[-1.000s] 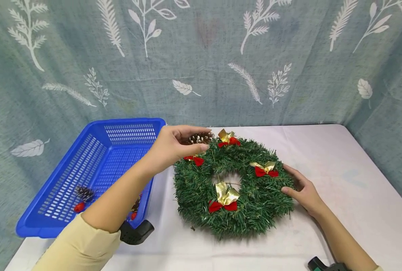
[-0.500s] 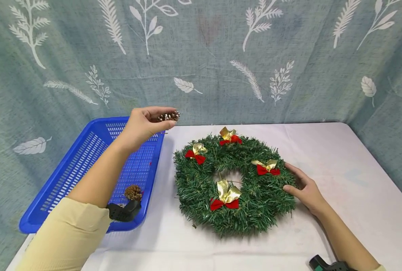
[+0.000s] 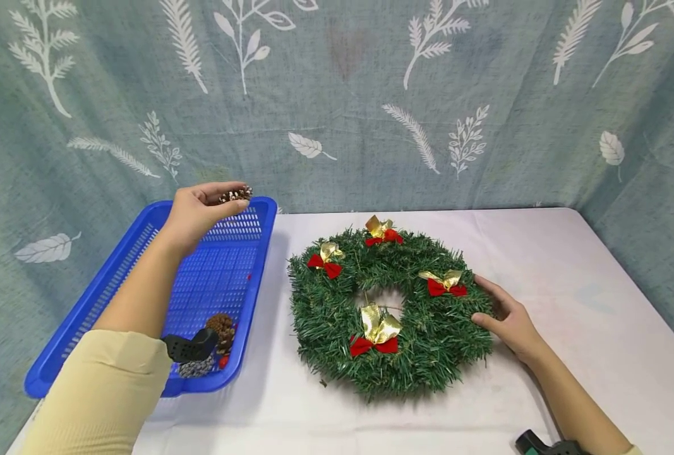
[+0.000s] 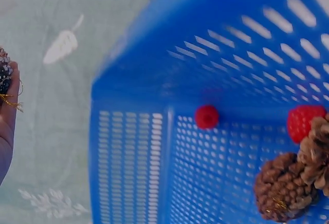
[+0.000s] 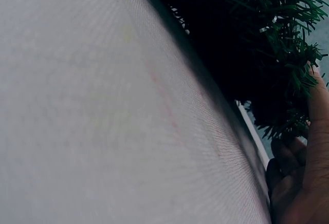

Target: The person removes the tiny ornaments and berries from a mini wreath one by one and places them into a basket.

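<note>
My left hand (image 3: pixel 193 215) pinches a pine cone (image 3: pixel 237 194) with white-tipped scales between thumb and fingers, over the far part of the blue basket (image 3: pixel 267 253). A gold string hangs from the cone in the left wrist view. My right hand (image 3: pixel 510 322) holds the right edge of a green wreath (image 3: pixel 331 322), thumb on the near side; in the right wrist view its fingers (image 5: pixel 288 157) reach under the branches. Bows of red with gold ribbon sit on the wreath, such as the front bow (image 3: pixel 375 335).
Inside the basket lie a brown pine cone (image 4: pixel 282 188), a red berry-like ball (image 4: pixel 207 116) and a grey cone (image 3: pixel 196 368). A white cloth covers the table (image 3: pixel 553 265). Behind it hangs a blue-green curtain (image 3: pixel 348 151) with white leaf prints.
My left hand has moved left with the pine cone, from over the wreath's upper-left bow to over the basket. The right hand and wreath have stayed in place.
</note>
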A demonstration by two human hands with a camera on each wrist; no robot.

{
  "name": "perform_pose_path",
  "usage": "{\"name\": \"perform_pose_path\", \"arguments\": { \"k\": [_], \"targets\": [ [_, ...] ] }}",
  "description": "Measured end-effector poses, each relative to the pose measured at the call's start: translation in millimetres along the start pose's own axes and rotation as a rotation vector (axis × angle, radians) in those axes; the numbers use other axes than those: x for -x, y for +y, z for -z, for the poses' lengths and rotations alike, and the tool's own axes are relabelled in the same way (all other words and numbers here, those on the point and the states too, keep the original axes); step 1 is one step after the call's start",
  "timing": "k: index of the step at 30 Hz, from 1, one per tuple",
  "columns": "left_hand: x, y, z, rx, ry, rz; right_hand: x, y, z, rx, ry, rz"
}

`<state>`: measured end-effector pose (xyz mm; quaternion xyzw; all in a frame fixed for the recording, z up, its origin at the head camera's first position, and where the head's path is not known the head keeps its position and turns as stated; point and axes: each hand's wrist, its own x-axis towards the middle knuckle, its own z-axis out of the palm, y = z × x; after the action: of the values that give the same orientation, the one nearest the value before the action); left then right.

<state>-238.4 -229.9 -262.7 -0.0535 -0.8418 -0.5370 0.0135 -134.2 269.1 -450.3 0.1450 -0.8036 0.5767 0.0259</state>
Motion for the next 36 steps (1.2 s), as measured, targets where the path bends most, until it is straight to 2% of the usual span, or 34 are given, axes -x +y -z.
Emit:
{"name": "perform_pose_path", "arguments": {
  "k": [7,9,13,17,19,22,26,29,34,36],
  "targets": [
    [-3.6,-27.8,8.7,-0.035,0.051,0.070,-0.5,1.4,-1.0,-0.017,0.005,0.014],
    [-4.3,-36.3,9.5,-0.003,0.088,0.076,-0.5,1.2,-1.1,-0.018,0.002,0.019],
    [-6.2,-54.5,10.5,0.128,0.153,0.059,-0.3,0.9,-1.0,-0.016,-0.003,0.017],
    [-8.2,-72.8,11.1,0.213,0.161,0.041,0.0,0.5,-0.9,-0.015,0.000,0.013],
    [-7.7,-81.3,12.2,0.202,0.159,0.061,0.2,0.6,-1.4,-0.019,0.000,0.013],
    [-5.4,-92.0,15.5,0.134,0.154,0.118,0.4,0.6,-2.6,-0.025,-0.008,0.008],
    [-4.6,-101.9,19.7,0.063,0.116,0.168,0.8,1.5,-3.1,-0.016,-0.007,0.006],
    [-5.8,-107.2,20.9,0.093,0.053,0.184,0.6,2.6,-2.7,-0.009,0.000,0.008],
    [-6.3,-111.7,20.5,0.084,-0.069,0.234,0.3,2.4,-2.4,-0.022,-0.001,0.013],
    [-6.9,-111.0,19.3,0.154,-0.085,0.228,1.1,1.8,-2.3,-0.019,0.001,0.014]
  ]
}}
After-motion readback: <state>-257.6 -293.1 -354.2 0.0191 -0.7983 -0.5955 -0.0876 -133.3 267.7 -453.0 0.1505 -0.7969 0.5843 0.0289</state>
